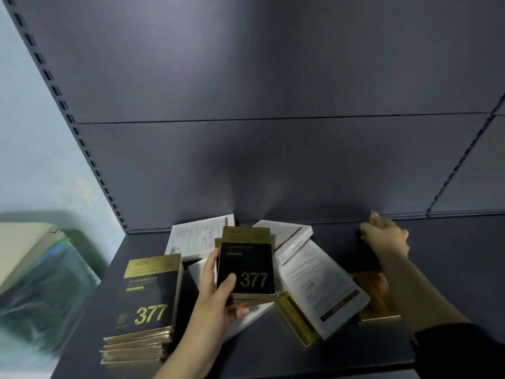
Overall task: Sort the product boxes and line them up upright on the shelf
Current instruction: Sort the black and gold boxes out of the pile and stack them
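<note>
I judge the sorting step to be in hand, since nothing stands upright yet. The left hand holds a flat black cardboard box with a gold top band raised above the heap, thumb curled over its front face and fingers wrapped behind its left edge. To its left, a stack of matching black-and-gold boxes lies flat near the front of the dark grey metal shelf, so I take the held box as bound for that stack. Between the two hands sprawls a loose heap of white printed cardboard boxes, flat and overlapping. Just right of them lies a flat gold box.

The right hand reaches toward the back right of the shelf. It is blurred; something gold-brown shows at its fingertips, but I cannot tell whether the fingers grip it or how far they are spread.

The next move calls for keeping the kinds apart, then tipping each box onto a narrow edge against the grey back panel — thin boxes like these will likely topple unless they lean on a neighbour.

Writing: a large gold "377" on the held box and on the stack's top box. The small logo in the gold band and the white boxes' fine print are too small to read.
</note>
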The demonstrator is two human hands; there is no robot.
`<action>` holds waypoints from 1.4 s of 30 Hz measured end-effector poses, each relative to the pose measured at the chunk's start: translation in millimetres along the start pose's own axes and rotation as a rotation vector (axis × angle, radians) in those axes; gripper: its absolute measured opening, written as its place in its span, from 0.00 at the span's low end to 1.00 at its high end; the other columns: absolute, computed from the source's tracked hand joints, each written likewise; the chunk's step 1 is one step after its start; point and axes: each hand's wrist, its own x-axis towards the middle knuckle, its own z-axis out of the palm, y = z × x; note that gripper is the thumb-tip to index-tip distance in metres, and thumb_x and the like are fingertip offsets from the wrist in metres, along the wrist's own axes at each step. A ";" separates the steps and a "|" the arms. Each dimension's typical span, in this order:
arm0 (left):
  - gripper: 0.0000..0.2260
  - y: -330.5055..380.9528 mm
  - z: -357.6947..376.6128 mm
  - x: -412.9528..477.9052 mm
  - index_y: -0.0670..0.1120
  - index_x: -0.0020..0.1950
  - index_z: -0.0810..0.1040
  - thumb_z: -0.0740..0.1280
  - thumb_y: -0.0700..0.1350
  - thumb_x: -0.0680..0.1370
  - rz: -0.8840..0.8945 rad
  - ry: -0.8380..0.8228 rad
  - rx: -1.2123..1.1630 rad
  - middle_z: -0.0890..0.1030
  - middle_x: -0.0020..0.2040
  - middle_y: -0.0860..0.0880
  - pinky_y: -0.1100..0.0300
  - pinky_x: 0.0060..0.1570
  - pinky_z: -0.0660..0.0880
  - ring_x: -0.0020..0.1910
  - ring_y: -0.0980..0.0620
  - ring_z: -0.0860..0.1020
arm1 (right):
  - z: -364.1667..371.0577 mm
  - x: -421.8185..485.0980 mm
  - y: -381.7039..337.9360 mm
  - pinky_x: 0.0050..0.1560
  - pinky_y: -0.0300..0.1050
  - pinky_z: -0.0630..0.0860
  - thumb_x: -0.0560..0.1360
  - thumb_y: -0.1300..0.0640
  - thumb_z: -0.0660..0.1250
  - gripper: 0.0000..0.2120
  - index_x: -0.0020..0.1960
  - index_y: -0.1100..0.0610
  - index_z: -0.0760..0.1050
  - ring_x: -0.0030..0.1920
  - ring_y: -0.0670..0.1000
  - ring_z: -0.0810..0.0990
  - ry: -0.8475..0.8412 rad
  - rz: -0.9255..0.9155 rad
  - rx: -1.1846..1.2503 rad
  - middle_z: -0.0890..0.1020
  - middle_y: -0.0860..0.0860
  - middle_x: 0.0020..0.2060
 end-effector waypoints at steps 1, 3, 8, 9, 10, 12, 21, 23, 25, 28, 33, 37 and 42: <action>0.24 0.5 -0.2 0.0 0.70 0.64 0.71 0.65 0.44 0.75 0.001 -0.001 0.002 0.81 0.61 0.47 0.58 0.32 0.75 0.47 0.46 0.83 | -0.5 -9.3 -9.0 0.51 0.51 0.73 0.70 0.48 0.67 0.22 0.62 0.53 0.75 0.54 0.59 0.76 -0.031 0.013 0.286 0.75 0.57 0.59; 0.27 2.9 1.5 -1.1 0.73 0.66 0.66 0.63 0.42 0.78 0.001 -0.007 0.015 0.83 0.57 0.51 0.58 0.33 0.74 0.48 0.46 0.83 | -1.7 -35.2 -30.0 0.46 0.48 0.73 0.67 0.49 0.66 0.15 0.50 0.56 0.78 0.45 0.57 0.77 -0.200 0.099 0.711 0.78 0.55 0.46; 0.22 12.9 4.7 -6.3 0.69 0.66 0.70 0.59 0.41 0.82 0.026 -0.022 0.078 0.85 0.51 0.56 0.58 0.32 0.74 0.44 0.52 0.84 | -2.7 -104.0 -68.4 0.63 0.61 0.71 0.72 0.42 0.63 0.23 0.56 0.60 0.78 0.58 0.63 0.79 -0.789 0.173 1.162 0.82 0.61 0.55; 0.21 14.2 4.4 -7.1 0.67 0.65 0.73 0.59 0.41 0.82 0.030 -0.025 0.084 0.85 0.52 0.54 0.58 0.32 0.74 0.44 0.52 0.84 | -4.7 -115.4 -72.0 0.64 0.63 0.70 0.74 0.38 0.61 0.28 0.62 0.59 0.75 0.61 0.65 0.78 -0.866 0.154 1.206 0.81 0.63 0.58; 0.19 15.9 4.2 -8.1 0.64 0.63 0.76 0.59 0.41 0.82 0.036 -0.028 0.086 0.84 0.53 0.52 0.59 0.32 0.74 0.44 0.52 0.84 | -6.7 -126.4 -75.1 0.65 0.65 0.70 0.74 0.34 0.59 0.31 0.65 0.57 0.73 0.62 0.67 0.77 -0.946 0.109 1.228 0.80 0.64 0.60; 0.16 18.6 3.2 -9.0 0.59 0.58 0.79 0.59 0.39 0.81 0.051 -0.023 0.083 0.82 0.54 0.49 0.60 0.30 0.75 0.41 0.53 0.84 | -9.0 -141.6 -77.7 0.63 0.67 0.72 0.71 0.33 0.60 0.33 0.69 0.53 0.69 0.65 0.68 0.75 -1.105 -0.032 1.206 0.77 0.64 0.64; 0.14 26.3 -3.1 -14.6 0.52 0.57 0.77 0.58 0.37 0.81 0.058 -0.001 0.063 0.82 0.51 0.43 0.60 0.27 0.75 0.37 0.51 0.84 | -4.3 -160.6 -87.4 0.35 0.46 0.78 0.69 0.60 0.72 0.19 0.60 0.57 0.76 0.43 0.54 0.84 -0.976 -0.292 0.709 0.83 0.58 0.50; 0.12 28.1 -3.5 -17.8 0.53 0.55 0.78 0.57 0.40 0.82 0.052 0.007 0.066 0.83 0.47 0.46 0.60 0.27 0.75 0.34 0.54 0.83 | -1.5 -166.2 -89.2 0.39 0.47 0.73 0.70 0.59 0.73 0.19 0.60 0.54 0.77 0.48 0.56 0.83 -0.964 -0.355 0.575 0.84 0.57 0.52; 0.10 27.6 -4.3 -19.4 0.54 0.52 0.78 0.57 0.46 0.82 0.046 0.012 0.083 0.84 0.44 0.50 0.60 0.28 0.75 0.34 0.55 0.83 | -1.0 -176.3 -93.4 0.33 0.43 0.71 0.71 0.59 0.74 0.16 0.57 0.50 0.79 0.46 0.54 0.82 -0.943 -0.427 0.396 0.85 0.54 0.50; 0.11 24.1 -5.7 -22.7 0.54 0.54 0.78 0.56 0.53 0.81 0.014 0.005 0.080 0.86 0.40 0.54 0.59 0.31 0.76 0.35 0.56 0.84 | 4.1 -189.6 -101.0 0.28 0.39 0.72 0.68 0.57 0.76 0.15 0.52 0.44 0.81 0.40 0.51 0.79 -0.904 -0.542 0.201 0.85 0.52 0.44; 0.17 20.6 -9.7 -26.6 0.48 0.55 0.79 0.64 0.56 0.71 -0.031 -0.037 0.045 0.87 0.44 0.48 0.45 0.46 0.79 0.39 0.51 0.85 | 12.5 -202.5 -105.0 0.59 0.55 0.79 0.66 0.55 0.79 0.22 0.58 0.46 0.82 0.52 0.51 0.85 -0.913 -0.627 0.068 0.87 0.50 0.50; 0.15 14.2 -10.8 -23.3 0.49 0.59 0.78 0.68 0.49 0.73 -0.037 -0.003 0.098 0.86 0.48 0.44 0.57 0.34 0.77 0.43 0.48 0.85 | 18.1 -207.9 -96.2 0.47 0.32 0.74 0.71 0.54 0.75 0.24 0.65 0.52 0.76 0.50 0.41 0.79 -0.785 -0.682 0.030 0.77 0.43 0.52; 0.16 7.0 -7.4 -19.2 0.49 0.61 0.77 0.68 0.48 0.74 -0.054 -0.037 0.107 0.85 0.51 0.43 0.54 0.41 0.79 0.50 0.44 0.84 | -0.1 -169.0 -63.5 0.50 0.37 0.70 0.74 0.51 0.72 0.22 0.66 0.52 0.73 0.55 0.44 0.74 -0.554 -0.525 0.081 0.72 0.49 0.58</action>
